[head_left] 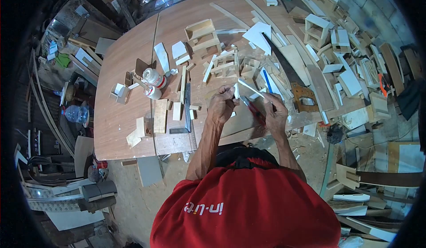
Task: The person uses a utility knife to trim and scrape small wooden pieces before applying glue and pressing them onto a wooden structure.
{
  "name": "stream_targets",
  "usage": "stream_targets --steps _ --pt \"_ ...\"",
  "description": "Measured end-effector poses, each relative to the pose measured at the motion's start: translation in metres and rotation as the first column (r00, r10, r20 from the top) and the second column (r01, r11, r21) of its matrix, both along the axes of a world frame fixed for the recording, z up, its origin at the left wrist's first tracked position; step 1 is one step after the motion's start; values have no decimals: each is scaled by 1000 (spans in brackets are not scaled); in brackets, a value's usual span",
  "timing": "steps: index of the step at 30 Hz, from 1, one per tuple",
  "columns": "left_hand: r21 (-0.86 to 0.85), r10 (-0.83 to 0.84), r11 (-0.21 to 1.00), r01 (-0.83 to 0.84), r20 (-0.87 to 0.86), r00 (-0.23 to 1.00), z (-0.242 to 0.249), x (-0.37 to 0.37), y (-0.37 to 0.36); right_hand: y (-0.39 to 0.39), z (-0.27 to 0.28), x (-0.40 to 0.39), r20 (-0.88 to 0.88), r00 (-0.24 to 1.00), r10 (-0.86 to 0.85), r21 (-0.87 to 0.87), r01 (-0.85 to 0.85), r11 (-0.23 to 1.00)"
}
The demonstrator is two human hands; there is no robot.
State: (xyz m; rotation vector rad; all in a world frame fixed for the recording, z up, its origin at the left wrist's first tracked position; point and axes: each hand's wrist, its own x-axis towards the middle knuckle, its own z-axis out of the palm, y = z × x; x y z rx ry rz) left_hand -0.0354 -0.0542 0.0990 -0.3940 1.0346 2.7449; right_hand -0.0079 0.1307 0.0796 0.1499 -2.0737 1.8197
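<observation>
Holding a thin white strip (251,88) w/ both hands over the front edge of the bench (128,128), head view only. Left hand (222,105) fingers curled shut, pinching the strip's near end by the thumb + forefinger. Right hand (275,112) also closed, gripping the strip's other side plus what looks like a red tool (254,110), prob a pencil or small cutter; can't tell which, too small. Strip sits above the bench, tilted, running up-left to down-right between the hands.

Around it: small wood frame (225,64) just beyond the hands, open box (199,28) further back, handsaw (290,77) to the right w/ handle near the right hand, blue pen (267,81) beside the saw blade, two glue bottles (153,83) to the left, steel square (186,110) near left forearm, water bottle (76,113) off the bench's left side. Lots of offcuts piled right.

Doing it well, my guess: keep the strip braced by both pinches, work close to the left grip so the thin piece doesn't flex or snap, keep the tool tip moving away from the left fingers, light passes.

Writing: red shirt (248,212) has white print, seen upside down, reads roughly "in-lite"; not sure of the last letters. Bottle labels unreadable.
</observation>
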Motion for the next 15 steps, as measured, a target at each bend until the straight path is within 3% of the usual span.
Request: stream_targets --steps 3,6,11,13,15 --pt "13 30 999 -30 -2 1000 -7 -3 -1 10 0 5 -55 990 126 6 -126 992" --pt "8 81 997 -81 26 996 -13 -5 -3 24 5 19 55 964 261 -22 -261 965" --pt "47 46 998 -47 29 999 -12 -3 0 16 4 13 88 983 160 -98 -152 984" --pt "-2 -3 1000 3 -6 1000 -14 -1 2 7 3 7 -12 997 77 -44 -78 996" --pt "-22 37 999 -37 11 999 -9 -1 2 8 4 12 0 996 94 7 -94 996"
